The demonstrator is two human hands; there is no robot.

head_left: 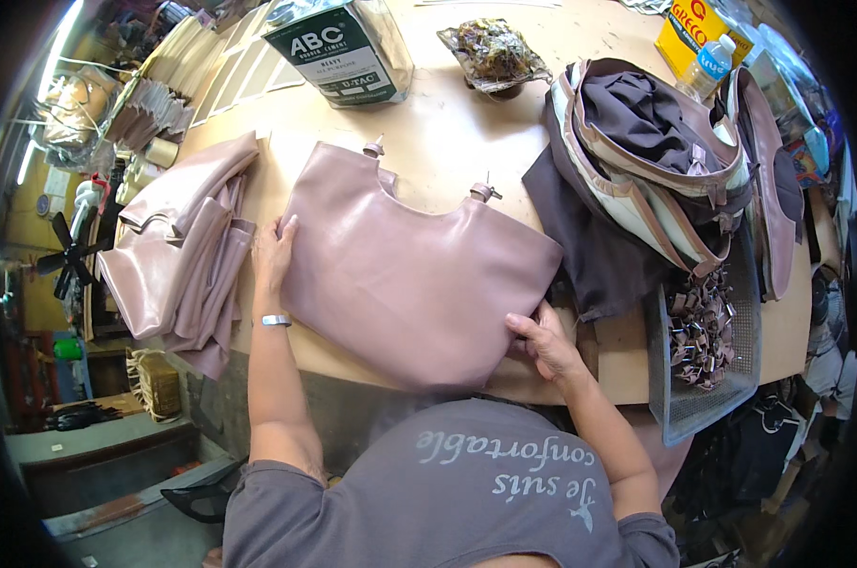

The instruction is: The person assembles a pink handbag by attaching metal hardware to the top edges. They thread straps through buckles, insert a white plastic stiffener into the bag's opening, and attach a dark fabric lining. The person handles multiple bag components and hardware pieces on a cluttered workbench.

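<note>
A mauve leather bag body (409,275) lies tilted on the tabletop in front of me. Its upper edge has a curved cut-out, with a small tab and metal fitting on either side. At its left edge, my left hand (274,251) grips the leather, some fingers hidden. My right hand (547,343) pinches the lower right corner, thumb on top and the other fingers partly underneath. Just left of my left hand rests a stack of folded mauve leather pieces (187,256).
A green and white metal can (338,57) and a crumpled plastic-wrapped bundle (494,57) stand at the back. To the right are piled bag parts with dark lining (636,123), a grey plastic basket (670,402) of small leather-and-metal fittings, a bottle (710,68) and a yellow box (684,38).
</note>
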